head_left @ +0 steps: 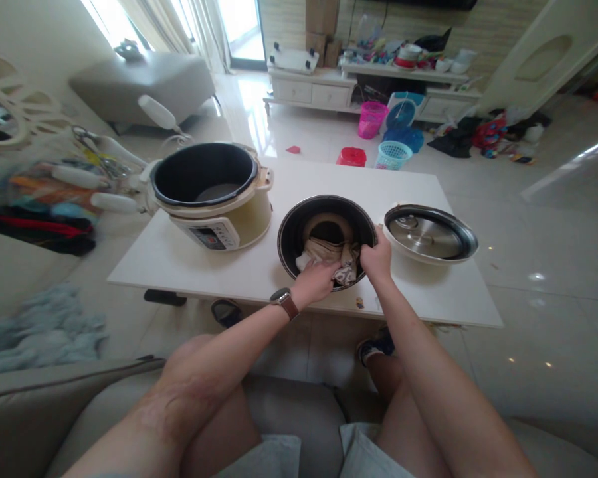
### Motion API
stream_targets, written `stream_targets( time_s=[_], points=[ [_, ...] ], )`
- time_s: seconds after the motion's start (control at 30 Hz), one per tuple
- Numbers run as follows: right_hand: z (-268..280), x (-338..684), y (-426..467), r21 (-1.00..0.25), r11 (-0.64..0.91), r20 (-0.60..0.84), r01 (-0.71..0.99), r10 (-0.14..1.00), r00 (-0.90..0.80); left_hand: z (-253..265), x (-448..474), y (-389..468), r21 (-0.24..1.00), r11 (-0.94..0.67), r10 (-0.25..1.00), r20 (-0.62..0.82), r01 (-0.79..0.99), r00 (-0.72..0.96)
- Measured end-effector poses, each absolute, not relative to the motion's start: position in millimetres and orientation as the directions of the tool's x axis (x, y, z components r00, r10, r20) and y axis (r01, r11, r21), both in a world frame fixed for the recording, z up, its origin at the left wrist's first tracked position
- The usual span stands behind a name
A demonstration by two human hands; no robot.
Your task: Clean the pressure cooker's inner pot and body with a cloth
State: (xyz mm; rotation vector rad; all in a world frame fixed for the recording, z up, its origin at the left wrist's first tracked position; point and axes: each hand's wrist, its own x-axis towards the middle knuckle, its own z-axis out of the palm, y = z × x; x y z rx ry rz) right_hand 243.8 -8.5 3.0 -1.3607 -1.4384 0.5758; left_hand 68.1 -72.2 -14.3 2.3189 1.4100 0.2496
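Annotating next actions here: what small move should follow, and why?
Probably slide the cloth along the black pot's inner wall: the left hand is already on the bunched cloth inside, and the right hand grips the rim, which should steady the pot.

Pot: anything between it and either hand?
Yes, at the left hand: cloth, bunched inside the pot, lies between them. The right hand grips the pot's right side with nothing visible in between.
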Motion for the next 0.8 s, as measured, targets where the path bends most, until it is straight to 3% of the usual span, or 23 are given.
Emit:
stream_targets(
  time_s=[0.8],
  points=[
    [3.1,243.6,-10.4,-0.874,0.237,0.337,0.424,0.925,0.177,-17.8,68.8,-72.2,0.424,-0.407,0.880,-0.057,0.809,0.472]
  ],
)
